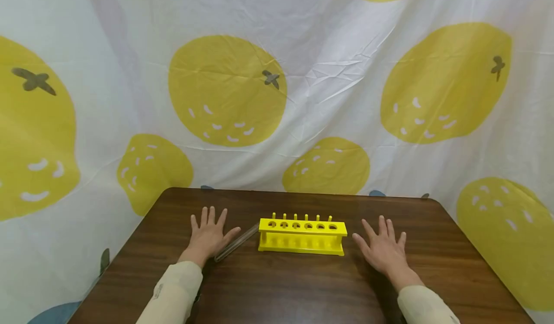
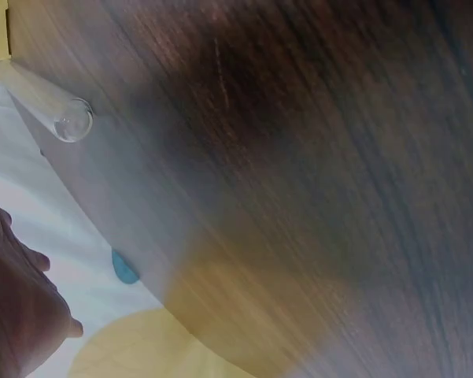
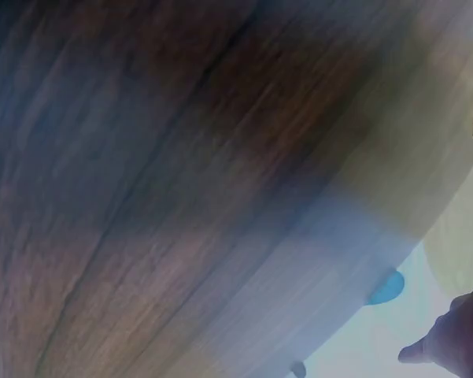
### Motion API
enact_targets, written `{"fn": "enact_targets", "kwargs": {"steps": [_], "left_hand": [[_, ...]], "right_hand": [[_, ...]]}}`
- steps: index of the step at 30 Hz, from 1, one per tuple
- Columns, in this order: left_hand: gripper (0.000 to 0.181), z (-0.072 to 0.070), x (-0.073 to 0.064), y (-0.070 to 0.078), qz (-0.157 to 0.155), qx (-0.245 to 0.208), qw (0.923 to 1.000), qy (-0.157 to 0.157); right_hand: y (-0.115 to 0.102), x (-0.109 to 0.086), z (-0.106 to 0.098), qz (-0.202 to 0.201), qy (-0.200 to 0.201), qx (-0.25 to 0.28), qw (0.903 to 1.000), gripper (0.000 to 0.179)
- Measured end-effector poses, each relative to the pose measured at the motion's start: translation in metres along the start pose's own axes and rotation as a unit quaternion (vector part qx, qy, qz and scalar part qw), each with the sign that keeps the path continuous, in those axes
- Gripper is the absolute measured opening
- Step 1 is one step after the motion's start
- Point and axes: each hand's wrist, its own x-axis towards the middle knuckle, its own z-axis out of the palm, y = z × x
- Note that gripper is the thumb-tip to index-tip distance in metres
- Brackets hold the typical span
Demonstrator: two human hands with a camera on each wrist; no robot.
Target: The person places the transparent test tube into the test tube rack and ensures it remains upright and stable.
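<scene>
A yellow test tube rack [image 1: 302, 243] stands upright at the middle of the table, with a row of round holes on top and short pegs behind them. Against its left end lies a clear glass test tube [image 1: 235, 243], slanting toward the front left; its rounded end shows in the left wrist view [image 2: 72, 120]. My left hand [image 1: 208, 237], fingers spread and palm down, is just left of the tube. On the other side of the rack, my right hand [image 1: 383, 248] is spread palm down too, its thumb pointing at the rack. Neither hand holds anything.
The brown wood-grain table [image 1: 298, 290] has rounded far corners. Behind it hangs a white cloth [image 1: 324, 98] printed with large yellow lemons, close along the table's back edge.
</scene>
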Motion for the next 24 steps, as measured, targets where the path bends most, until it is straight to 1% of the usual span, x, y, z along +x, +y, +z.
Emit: {"fn": "enact_targets", "kwargs": {"steps": [4,8,11,14,16,19,20,22,24], "left_hand": [[0.084,-0.002,-0.001,0.003,0.000,0.000,1.0000,0.000],[0.084,-0.002,-0.001,0.006,0.002,-0.002,1.0000,0.003],[0.083,0.000,-0.001,0.007,0.001,-0.005,1.0000,0.000],[0.084,0.002,0.000,0.007,0.000,-0.004,1.0000,-0.004],[0.084,0.003,0.001,0.007,-0.001,-0.001,1.0000,-0.004],[0.084,0.004,0.003,0.008,-0.001,0.002,1.0000,-0.002],[0.084,0.004,0.003,0.008,-0.001,0.003,1.0000,-0.001],[0.083,0.004,0.003,0.008,0.000,0.001,1.0000,0.000],[0.084,0.004,0.004,0.009,0.001,0.000,1.0000,-0.002]], "right_hand": [[-0.004,0.001,-0.002,0.000,0.013,0.018,0.9997,0.076],[-0.010,0.000,-0.004,0.010,0.014,0.050,0.9986,0.074],[-0.016,-0.001,-0.004,0.032,0.008,0.092,0.9952,0.072],[-0.023,0.000,-0.005,0.054,0.006,0.144,0.9881,0.071],[-0.028,0.000,-0.005,0.067,0.008,0.184,0.9806,0.069],[-0.036,0.001,-0.005,0.079,0.017,0.250,0.9649,0.066],[-0.039,0.001,-0.005,0.084,0.020,0.275,0.9576,0.067],[-0.045,0.000,-0.004,0.102,0.021,0.325,0.9399,0.069],[-0.050,-0.002,-0.003,0.125,0.019,0.376,0.9178,0.074]]}}
